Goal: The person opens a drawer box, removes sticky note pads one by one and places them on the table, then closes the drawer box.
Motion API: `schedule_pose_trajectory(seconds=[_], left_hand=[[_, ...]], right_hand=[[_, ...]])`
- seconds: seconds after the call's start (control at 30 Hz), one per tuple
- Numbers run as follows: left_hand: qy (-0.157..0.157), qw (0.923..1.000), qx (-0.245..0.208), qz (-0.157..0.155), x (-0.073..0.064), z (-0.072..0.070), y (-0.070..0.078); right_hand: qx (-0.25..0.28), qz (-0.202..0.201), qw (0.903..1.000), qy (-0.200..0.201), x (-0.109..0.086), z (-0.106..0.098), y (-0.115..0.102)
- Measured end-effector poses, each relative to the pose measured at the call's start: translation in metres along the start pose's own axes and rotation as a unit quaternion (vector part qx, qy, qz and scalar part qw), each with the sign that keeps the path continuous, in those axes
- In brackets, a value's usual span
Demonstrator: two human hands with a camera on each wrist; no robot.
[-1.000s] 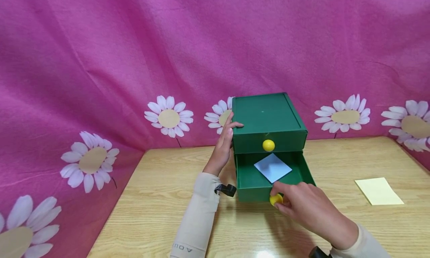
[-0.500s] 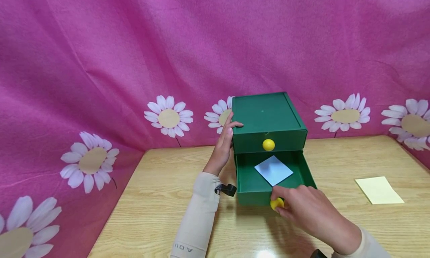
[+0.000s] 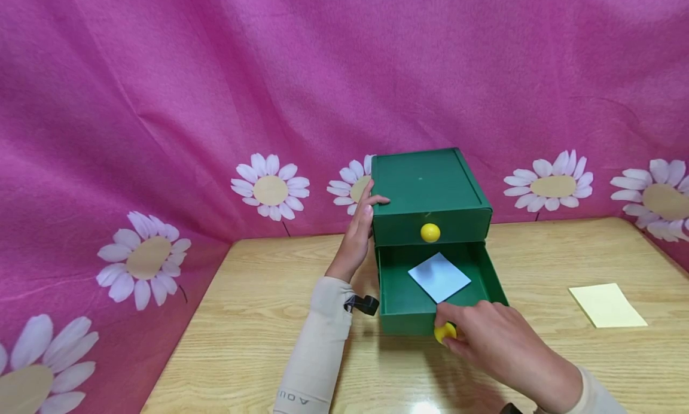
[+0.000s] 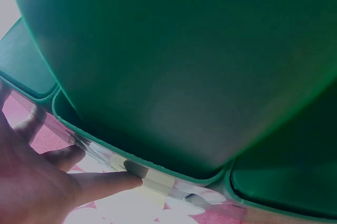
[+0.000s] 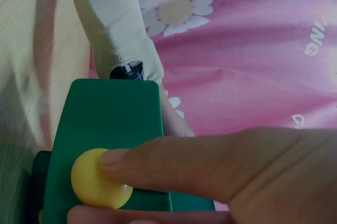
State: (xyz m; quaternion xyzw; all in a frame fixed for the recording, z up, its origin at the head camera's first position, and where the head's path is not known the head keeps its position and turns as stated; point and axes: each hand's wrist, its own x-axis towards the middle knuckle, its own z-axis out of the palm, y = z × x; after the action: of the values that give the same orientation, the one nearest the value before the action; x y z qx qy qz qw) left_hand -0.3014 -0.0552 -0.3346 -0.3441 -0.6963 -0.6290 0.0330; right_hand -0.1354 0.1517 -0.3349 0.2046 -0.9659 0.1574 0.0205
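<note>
A green two-drawer box stands on the wooden table, its upper drawer closed with a round yellow knob on the front. The lower drawer is pulled well out. Inside it lies a light-blue square pad of paper, turned cornerwise. My right hand pinches the lower drawer's yellow knob between thumb and fingers. Against the box's left side rests my left hand, one finger over the top edge; in the left wrist view its fingers are extended along the green wall.
A pale-yellow square pad of paper lies on the table to the right of the box. Behind the table hangs a pink cloth printed with white daisies.
The lower drawer has slid farther out toward me, with my right hand on its knob. The blue pad has come forward with it. My left hand has stayed in place.
</note>
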Motion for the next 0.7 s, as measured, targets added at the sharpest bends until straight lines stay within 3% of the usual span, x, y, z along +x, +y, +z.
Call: schedule_pose_trajectory(seconds=[0.7], left_hand=[[-0.001,0.9998,0.020,-0.001,-0.0002,-0.0012,0.0036]], right_hand=[[0.017,-0.002,0.9991,-0.038,-0.0039,-0.0006,-0.0029]])
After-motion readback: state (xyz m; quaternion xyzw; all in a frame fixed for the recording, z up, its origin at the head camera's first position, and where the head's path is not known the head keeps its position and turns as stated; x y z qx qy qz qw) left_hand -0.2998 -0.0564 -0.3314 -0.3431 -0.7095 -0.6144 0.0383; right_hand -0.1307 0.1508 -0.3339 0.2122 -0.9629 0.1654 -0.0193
